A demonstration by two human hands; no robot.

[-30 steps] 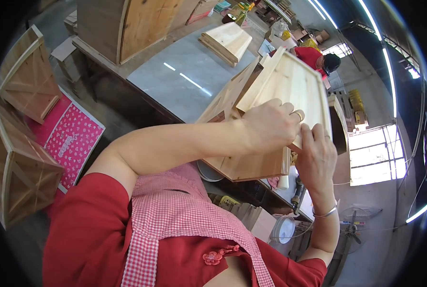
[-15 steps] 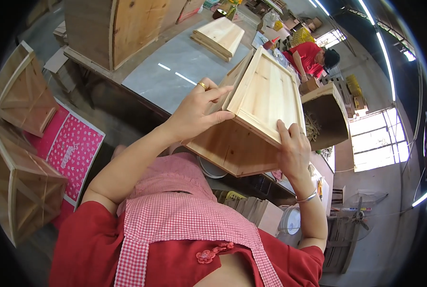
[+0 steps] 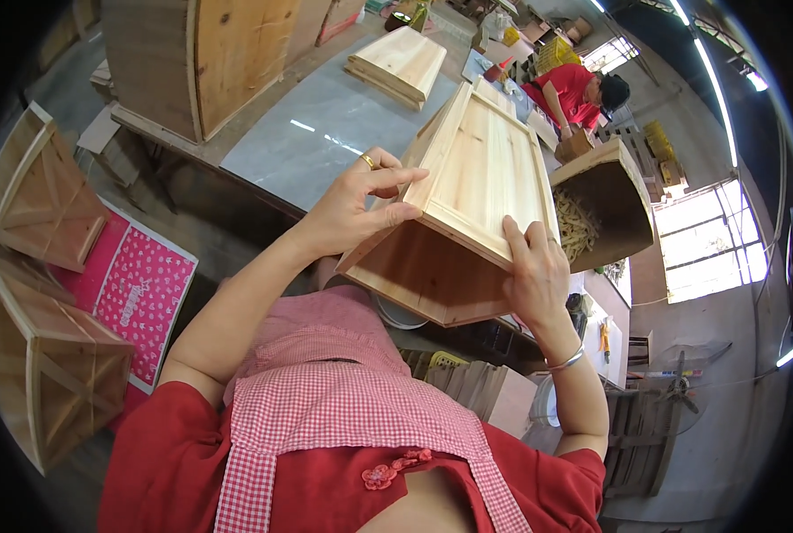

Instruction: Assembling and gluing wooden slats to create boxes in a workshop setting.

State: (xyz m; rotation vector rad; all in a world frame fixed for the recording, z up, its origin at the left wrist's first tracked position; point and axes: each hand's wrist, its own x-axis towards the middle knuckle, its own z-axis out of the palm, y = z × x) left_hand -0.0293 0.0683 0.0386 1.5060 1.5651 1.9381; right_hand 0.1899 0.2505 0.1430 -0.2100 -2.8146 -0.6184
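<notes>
A pale wooden box [image 3: 494, 169] with a framed top panel is tilted in front of me, and its hollow side faces my body. At its near left corner, my left hand [image 3: 361, 197] has the thumb and fingers closed around the edge. My right hand [image 3: 538, 271] grips the near right corner, with fingertips lying on the panel's frame and the thumb hidden. The box's dim inside [image 3: 432, 275] shows bare boards. Beyond the left side lies a small stack of tapered wooden panels [image 3: 401, 62] on the grey tabletop [image 3: 281, 160].
To the right stands a bin [image 3: 623, 200] holding pale strips. A co-worker in red [image 3: 569, 98] bends over the bench behind it. Large wooden boxes [image 3: 152, 71] rise at the far left. Crates with crossed braces [image 3: 67, 373] stand by a pink patterned sheet [image 3: 143, 284].
The framed panel now sits flush along the box's left edge, where a dark gap showed before. Both hands keep their places on the box, and the whole view has shifted slightly.
</notes>
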